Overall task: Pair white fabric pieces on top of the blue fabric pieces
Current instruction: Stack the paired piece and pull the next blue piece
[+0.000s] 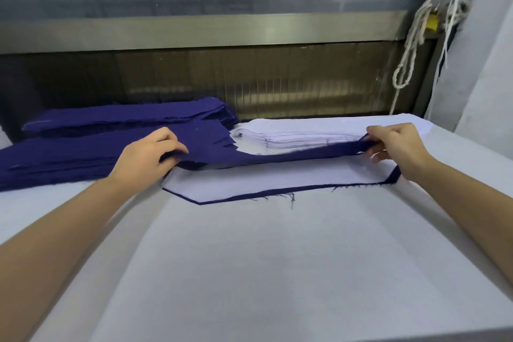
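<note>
Now | blue piece (277, 158): long, navy, sagging | hands (150, 154) (394, 144) grip both ends

— How many hands have I got in shot?
— Two: my left hand (151, 154) and my right hand (394, 144), each gripping one end of one lifted blue piece (277, 158).
— Stacks?
— I count three. Two are blue: the far blue stack (125, 116) beyond my left grip, and the near blue stack (55, 158) just outside it. One white stack (294, 139) sits just beyond the lifted piece, between the two grips. The sheets per stack are too thin to count.
— Laid pairs?
— One, right below the grips: one white piece (277, 180) on one lower blue piece (394, 174), only its edge showing.
— Anything else?
— One bundle of cords (441, 1) up beyond my right grip; I can't count the strands.
</note>
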### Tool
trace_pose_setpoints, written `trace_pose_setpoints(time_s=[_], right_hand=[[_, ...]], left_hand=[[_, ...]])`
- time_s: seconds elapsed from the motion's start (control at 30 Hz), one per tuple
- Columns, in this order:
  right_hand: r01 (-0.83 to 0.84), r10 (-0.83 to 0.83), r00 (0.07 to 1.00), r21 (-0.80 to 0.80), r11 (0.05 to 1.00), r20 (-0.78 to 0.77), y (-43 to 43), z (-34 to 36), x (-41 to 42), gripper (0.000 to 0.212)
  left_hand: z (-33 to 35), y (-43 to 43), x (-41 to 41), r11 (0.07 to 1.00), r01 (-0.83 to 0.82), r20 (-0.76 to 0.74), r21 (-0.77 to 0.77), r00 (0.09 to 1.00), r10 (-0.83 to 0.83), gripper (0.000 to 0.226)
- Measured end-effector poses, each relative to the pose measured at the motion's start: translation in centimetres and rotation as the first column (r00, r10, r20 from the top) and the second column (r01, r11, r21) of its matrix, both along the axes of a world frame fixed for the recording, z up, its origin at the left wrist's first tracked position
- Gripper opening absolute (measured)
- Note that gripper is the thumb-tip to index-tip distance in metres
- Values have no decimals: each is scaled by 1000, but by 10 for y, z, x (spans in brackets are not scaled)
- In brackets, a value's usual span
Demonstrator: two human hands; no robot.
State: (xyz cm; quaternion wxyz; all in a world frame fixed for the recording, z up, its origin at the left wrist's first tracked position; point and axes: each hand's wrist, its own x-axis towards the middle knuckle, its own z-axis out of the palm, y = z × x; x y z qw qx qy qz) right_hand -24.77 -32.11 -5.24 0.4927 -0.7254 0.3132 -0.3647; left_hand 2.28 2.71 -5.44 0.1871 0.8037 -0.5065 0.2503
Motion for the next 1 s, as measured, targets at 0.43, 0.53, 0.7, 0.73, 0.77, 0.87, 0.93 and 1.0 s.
trace_pose_setpoints(time_s=[0.43, 0.53, 0.7, 0.73, 0.77, 0.87, 0.93, 1.0], right_hand=[[20, -38, 968, -72, 997, -246, -6, -10, 2, 25], [35, -59, 966, -95, 995, -252, -6, -9, -1, 25], [79, -121, 967, -189, 979, -224, -8, -7, -6, 23], [85, -130, 967, -202, 976, -220, -8, -7, -7, 23], [93, -139, 967, -214, 973, -215, -8, -6, -8, 24], [114, -177, 958, -266, 957, -227, -7, -4, -11, 24], [113, -201, 941, -310, 944, -271, -8, -2, -15, 22], [94, -215, 918, -343, 935, -333, -9, 2, -18, 19]], left_hand=[[-7, 7, -8, 998, 3, -194, -62, 981, -15, 34], [-6, 9, -10, 991, 91, -177, -102, 978, -108, 37], [-2, 18, -20, 975, 193, -191, -108, 959, -211, 36], [-1, 18, -23, 975, 205, -202, -85, 955, -218, 36], [0, 18, -25, 975, 214, -207, -60, 953, -222, 36], [4, 18, -31, 973, 226, -202, -37, 952, -229, 33], [6, 17, -33, 970, 238, -206, -43, 948, -242, 32], [6, 16, -34, 969, 244, -219, -27, 945, -244, 33]])
